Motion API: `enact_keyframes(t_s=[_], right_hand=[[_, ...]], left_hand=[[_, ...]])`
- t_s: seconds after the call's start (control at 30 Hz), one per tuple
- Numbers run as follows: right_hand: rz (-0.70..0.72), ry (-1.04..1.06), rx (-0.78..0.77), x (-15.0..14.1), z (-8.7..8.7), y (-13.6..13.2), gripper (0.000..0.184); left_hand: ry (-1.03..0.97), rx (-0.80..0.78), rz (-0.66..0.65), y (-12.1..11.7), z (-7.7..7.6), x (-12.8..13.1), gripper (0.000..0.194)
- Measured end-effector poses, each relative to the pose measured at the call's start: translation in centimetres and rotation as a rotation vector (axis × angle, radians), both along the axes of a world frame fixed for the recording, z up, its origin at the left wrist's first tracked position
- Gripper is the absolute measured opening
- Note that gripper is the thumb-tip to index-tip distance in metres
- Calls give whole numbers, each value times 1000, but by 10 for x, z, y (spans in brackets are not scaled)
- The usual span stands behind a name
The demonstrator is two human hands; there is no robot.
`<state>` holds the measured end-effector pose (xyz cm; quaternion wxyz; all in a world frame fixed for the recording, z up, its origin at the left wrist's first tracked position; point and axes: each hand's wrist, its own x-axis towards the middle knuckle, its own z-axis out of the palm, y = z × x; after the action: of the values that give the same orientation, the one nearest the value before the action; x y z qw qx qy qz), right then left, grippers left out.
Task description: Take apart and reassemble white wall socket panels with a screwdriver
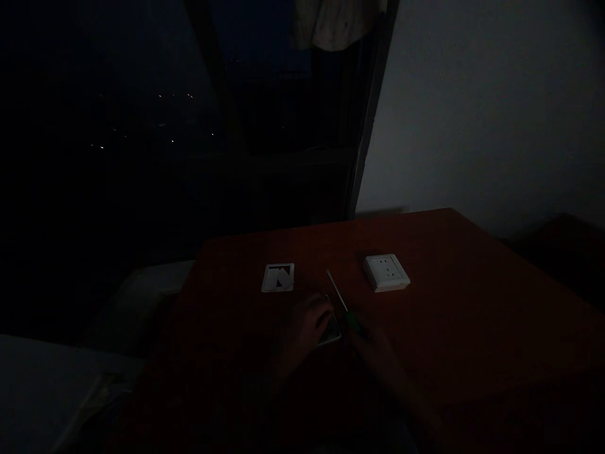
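Note:
The light is very dim. My right hand [371,340] is closed around the green handle of a screwdriver [338,292], whose shaft points forward and slightly left over the table. To its left, my left hand [312,315] is bent with curled fingers on a small plate with a pale rim [334,334]. Much of that plate is hidden under the hand, and its middle looks dark. Beyond my left hand lies a white square frame [265,278] with loose white pieces in its opening. A stack of white wall sockets [387,272] sits farther right.
The reddish-brown table [454,302] reaches toward a pale wall [482,113] at the right. A dark window [161,126] with small distant lights stands behind it. Cloth [338,25] hangs at the top. Pale surfaces at the lower left are hard to make out.

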<state>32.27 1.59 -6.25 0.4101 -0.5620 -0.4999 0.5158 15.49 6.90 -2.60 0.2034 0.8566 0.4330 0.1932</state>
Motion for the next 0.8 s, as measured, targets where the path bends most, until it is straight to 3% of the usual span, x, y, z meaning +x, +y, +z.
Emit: enact_keyframes(t_s=[0.3, 0.47, 0.53, 0.67, 0.8], right_hand=[[-65, -7, -25, -1, 8, -1, 27], [-104, -56, -144, 12, 21, 2, 35], [-28, -219, -37, 24, 34, 5, 36], [158, -597, 162, 53, 72, 13, 60], [317, -787, 373, 73, 118, 24, 58]], left_hand=[[-99, 27, 153, -8, 0, -15, 22], [-115, -57, 178, -20, -11, -39, 50], [-116, -126, 170, -25, -16, -45, 63], [-140, -194, 161, -30, -26, -48, 70], [-171, -222, 154, -29, -33, -47, 70]])
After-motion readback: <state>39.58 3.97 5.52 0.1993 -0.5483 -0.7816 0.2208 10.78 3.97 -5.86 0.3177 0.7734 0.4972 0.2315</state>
